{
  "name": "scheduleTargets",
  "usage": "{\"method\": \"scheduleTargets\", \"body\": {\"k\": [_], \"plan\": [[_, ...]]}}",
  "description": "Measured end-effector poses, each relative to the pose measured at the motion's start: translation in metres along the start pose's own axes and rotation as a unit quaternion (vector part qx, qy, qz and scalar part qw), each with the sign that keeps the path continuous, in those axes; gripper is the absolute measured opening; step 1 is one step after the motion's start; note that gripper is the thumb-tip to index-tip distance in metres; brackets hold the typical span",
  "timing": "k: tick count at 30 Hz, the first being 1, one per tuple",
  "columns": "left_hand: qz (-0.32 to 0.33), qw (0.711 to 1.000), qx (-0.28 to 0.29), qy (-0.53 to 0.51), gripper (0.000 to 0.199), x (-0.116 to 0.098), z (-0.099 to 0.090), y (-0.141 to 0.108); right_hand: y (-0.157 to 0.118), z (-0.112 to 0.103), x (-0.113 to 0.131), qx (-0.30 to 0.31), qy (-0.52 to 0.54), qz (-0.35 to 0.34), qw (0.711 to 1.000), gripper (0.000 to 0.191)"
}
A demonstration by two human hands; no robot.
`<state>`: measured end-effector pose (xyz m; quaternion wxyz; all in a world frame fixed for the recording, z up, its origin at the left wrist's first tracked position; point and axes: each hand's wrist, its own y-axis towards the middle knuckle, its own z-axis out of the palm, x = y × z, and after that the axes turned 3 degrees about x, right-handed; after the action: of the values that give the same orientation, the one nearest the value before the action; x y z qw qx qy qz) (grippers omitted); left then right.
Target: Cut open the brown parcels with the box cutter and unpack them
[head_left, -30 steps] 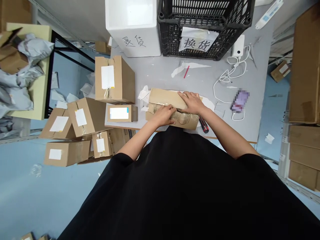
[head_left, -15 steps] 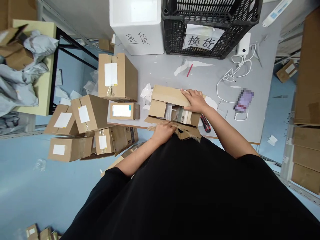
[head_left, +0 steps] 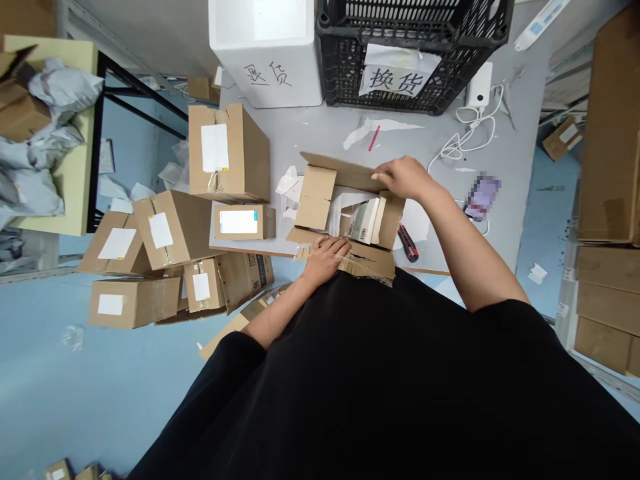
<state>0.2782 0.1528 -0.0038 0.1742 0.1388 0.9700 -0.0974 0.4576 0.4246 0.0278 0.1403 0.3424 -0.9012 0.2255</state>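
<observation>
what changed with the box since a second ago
The taped cardboard box now stands open, its flaps folded out and packed items showing inside. The right hand has moved up to the far flap; the left hand rests on the torn near flap. The box cutter and black crate stayed put.

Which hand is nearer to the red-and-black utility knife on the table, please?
The right. The right hand is just beyond the red-and-black utility knife, its fingers at a flap of the open cardboard carton. The left hand is farther away, across the carton on its near flap.
</observation>
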Motion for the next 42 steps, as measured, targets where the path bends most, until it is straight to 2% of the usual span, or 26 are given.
{"method": "scheduleTargets", "body": {"k": [4, 8, 12, 15, 19, 24, 27, 30, 32, 35, 37, 39, 42], "plan": [[-0.001, 1.000, -0.004, 0.008, 0.041, 0.002, 0.003, 0.000, 0.031, -0.014, -0.018, -0.056, -0.035, 0.080, 0.995, 0.060], [0.010, 1.000, -0.005, 0.014, 0.046, 0.006, 0.017, -0.004, 0.058, 0.003, -0.037, -0.068, -0.010, 0.110, 0.992, 0.058], [0.001, 1.000, 0.023, 0.003, 0.056, 0.013, 0.039, -0.006, 0.071, 0.032, -0.051, -0.009, 0.084, 0.143, 0.986, 0.047], [-0.014, 0.999, 0.047, -0.011, 0.058, 0.019, 0.056, -0.004, 0.075, 0.045, -0.056, 0.038, 0.164, 0.155, 0.973, 0.041], [-0.024, 0.997, 0.073, -0.026, 0.059, 0.027, 0.069, 0.003, 0.074, 0.048, -0.055, 0.061, 0.239, 0.165, 0.955, 0.037], [-0.013, 0.996, 0.075, -0.036, 0.055, 0.031, 0.070, 0.008, 0.075, 0.048, -0.053, 0.102, 0.233, 0.182, 0.950, 0.039], [-0.012, 0.997, 0.066, -0.023, 0.058, 0.023, 0.055, 0.003, 0.077, 0.045, -0.053, 0.098, 0.161, 0.158, 0.969, 0.050], [0.019, 0.998, 0.054, -0.010, 0.066, 0.013, 0.023, -0.008, 0.065, 0.033, -0.053, 0.005, 0.059, 0.108, 0.992, 0.069], [0.044, 0.998, 0.052, -0.009, 0.069, 0.011, -0.003, -0.017, 0.045, 0.022, -0.053, -0.068, -0.001, 0.082, 0.994, 0.077], [-0.008, 1.000, 0.018, 0.003, 0.067, 0.017, -0.034, -0.028, -0.004, 0.013, -0.047, -0.123, -0.028, 0.094, 0.988, 0.081], [-0.062, 0.998, -0.009, 0.020, 0.067, 0.023, -0.045, -0.034, -0.042, 0.022, -0.038, -0.140, 0.031, 0.119, 0.983, 0.086], [-0.095, 0.995, -0.014, 0.035, 0.066, 0.025, -0.050, -0.037, -0.076, 0.042, -0.023, -0.146, 0.150, 0.143, 0.967, 0.095], [-0.073, 0.996, 0.040, 0.032, 0.061, 0.017, -0.063, -0.040, -0.110, 0.083, 0.003, -0.124, 0.330, 0.176, 0.919, 0.112]]}}
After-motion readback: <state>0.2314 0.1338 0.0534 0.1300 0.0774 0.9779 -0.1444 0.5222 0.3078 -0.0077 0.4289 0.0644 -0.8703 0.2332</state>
